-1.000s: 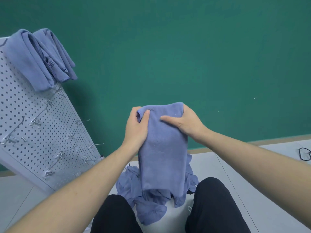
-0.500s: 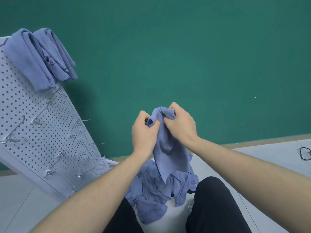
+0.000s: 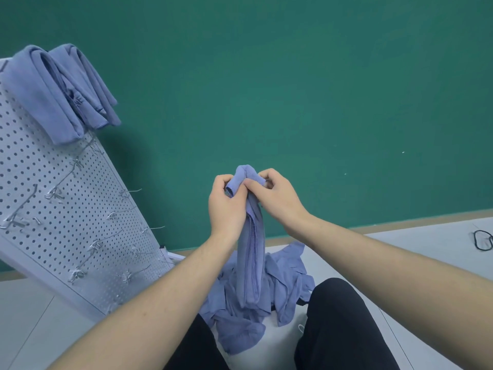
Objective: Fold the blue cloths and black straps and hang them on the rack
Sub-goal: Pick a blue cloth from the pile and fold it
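1. Since a second ago the blue cloth (image 3: 249,252) has gone from a broad flat panel held by its top corners to a narrow bunched strip, and both hands have drawn together at its top.
2. My left hand (image 3: 225,206) has its fingers curled round the upper end of the strip, holding it from the left side.
3. My right hand (image 3: 277,200) pinches the same folded top edge from the right, its fingers just touching the left hand's.
4. That cloth hangs with its long axis vertical, the folded crown up above the knuckles and the free end down, reaching the loose pile of blue cloths (image 3: 269,297) between my knees.
5. Two folded blue cloths (image 3: 57,89) are draped side by side over the top edge of the pegboard rack (image 3: 66,209) on the left, which tilts in the picture and carries wire hooks.
6. A black strap (image 3: 483,240) lies looped on the floor at the far right, well apart from everything else.
7. I can read no writing or labels on anything.
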